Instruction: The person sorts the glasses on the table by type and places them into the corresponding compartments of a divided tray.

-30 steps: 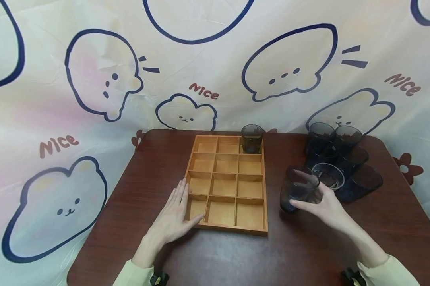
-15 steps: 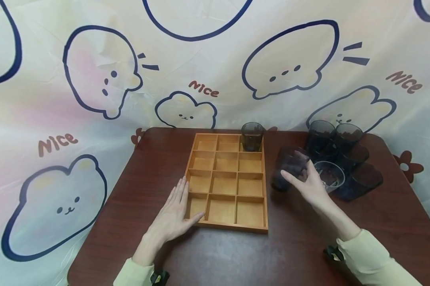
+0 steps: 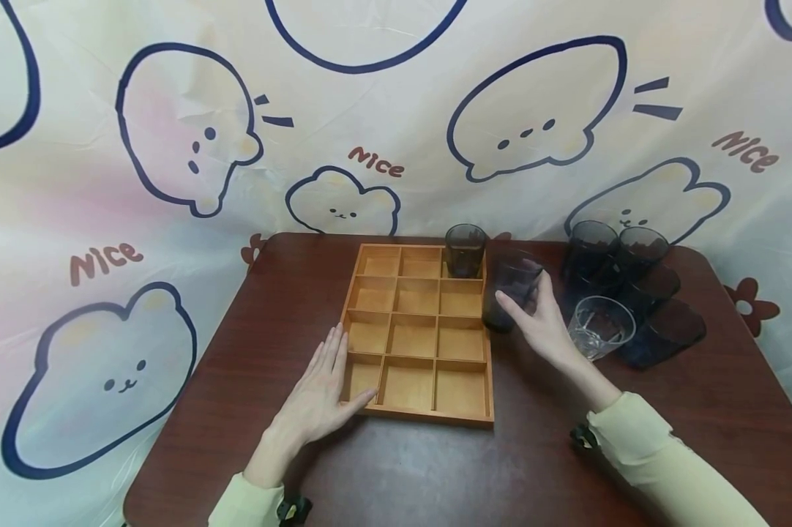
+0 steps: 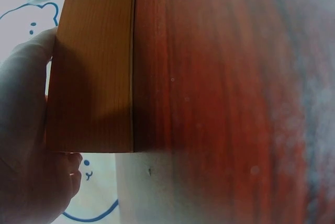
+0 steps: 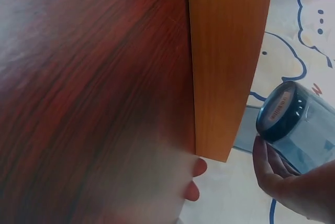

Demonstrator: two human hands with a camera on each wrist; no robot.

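A dark tinted glass [image 3: 513, 282] is in my right hand [image 3: 542, 319], with thumb and fingers round its side. It is beside the right edge of a wooden compartment tray [image 3: 429, 422], second row from the back. The right wrist view shows this glass [image 5: 309, 130] with a label on its base, above the level of the tray's side wall [image 5: 227, 62]. My left hand [image 3: 315, 399] rests with straight fingers along the tray's front left corner. Another dark glass [image 3: 465, 252] stands upright in the back right compartment.
Several dark glasses [image 3: 666, 333] stand close together on the right of the brown table [image 3: 429, 483]. A clear glass [image 3: 600, 329] is at their near left, close to my right forearm. A patterned cloth [image 3: 383, 95] hangs behind the table.
My right hand has carried the dark glass left and away from me, from near the group of glasses to the tray's right edge. My left hand has stayed in place.
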